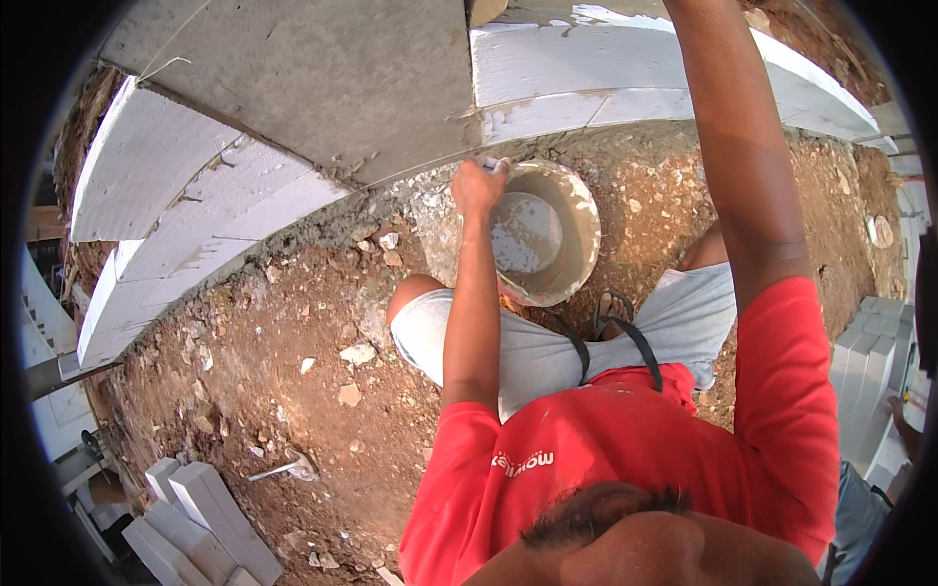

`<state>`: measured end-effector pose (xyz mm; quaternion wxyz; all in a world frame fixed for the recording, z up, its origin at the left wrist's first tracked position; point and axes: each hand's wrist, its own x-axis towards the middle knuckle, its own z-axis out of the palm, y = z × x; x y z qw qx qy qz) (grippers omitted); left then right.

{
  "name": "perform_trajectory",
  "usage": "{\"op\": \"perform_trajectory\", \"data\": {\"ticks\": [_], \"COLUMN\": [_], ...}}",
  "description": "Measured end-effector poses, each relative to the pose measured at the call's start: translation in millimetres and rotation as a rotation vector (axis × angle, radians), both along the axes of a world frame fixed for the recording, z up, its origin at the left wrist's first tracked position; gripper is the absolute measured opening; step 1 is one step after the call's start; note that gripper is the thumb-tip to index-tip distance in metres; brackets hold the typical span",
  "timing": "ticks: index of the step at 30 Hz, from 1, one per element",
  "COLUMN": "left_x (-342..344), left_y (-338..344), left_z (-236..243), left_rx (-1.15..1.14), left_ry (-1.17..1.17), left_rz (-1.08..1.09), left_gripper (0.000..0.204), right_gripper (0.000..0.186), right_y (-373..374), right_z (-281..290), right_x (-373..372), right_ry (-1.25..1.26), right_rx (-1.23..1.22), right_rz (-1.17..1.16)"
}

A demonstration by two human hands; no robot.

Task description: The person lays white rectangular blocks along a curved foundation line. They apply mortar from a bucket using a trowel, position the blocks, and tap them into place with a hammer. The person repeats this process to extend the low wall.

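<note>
My left hand [479,181] is closed at the left rim of a mortar-smeared bucket [545,273], around something small and pale that I cannot make out. A thin string [420,164] runs beside it along the foot of the grey rendered panel [283,68]. The bucket sits on the dirt between my knees, with pale wet residue in its bottom. My right arm [733,166] stretches up past the white block wall [547,68] on the right; its hand is beyond the top edge of the view.
More white blocks form a low wall [176,176] at the left. Stacks of blocks lie at lower left [210,513] and right [860,371]. A hammer-like tool [293,467] lies on stony dirt [322,391]. Another person's arm [904,425] shows at the far right.
</note>
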<state>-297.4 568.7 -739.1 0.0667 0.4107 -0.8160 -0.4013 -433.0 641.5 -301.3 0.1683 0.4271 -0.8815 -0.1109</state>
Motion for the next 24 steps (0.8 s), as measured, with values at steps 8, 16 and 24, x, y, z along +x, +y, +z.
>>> {"op": "perform_trajectory", "data": {"ticks": [8,16,24], "left_x": [-3,0,7], "left_y": [10,3,-10], "left_z": [22,8,-2], "left_rx": [-0.018,-0.011,0.048], "left_ry": [-0.03,-0.033,0.001], "left_rz": [-0.009,-0.003,0.008], "left_gripper": [0.043,0.04,0.043], "right_gripper": [0.02,0.023,0.027], "right_y": [-13,-25,74], "right_z": [-14,-2,-1], "right_x": [0,13,55], "right_ry": [-0.013,0.045,-0.192], "right_rx": [0.063,0.065,-0.325], "right_rz": [-0.052,-0.078,0.06]}}
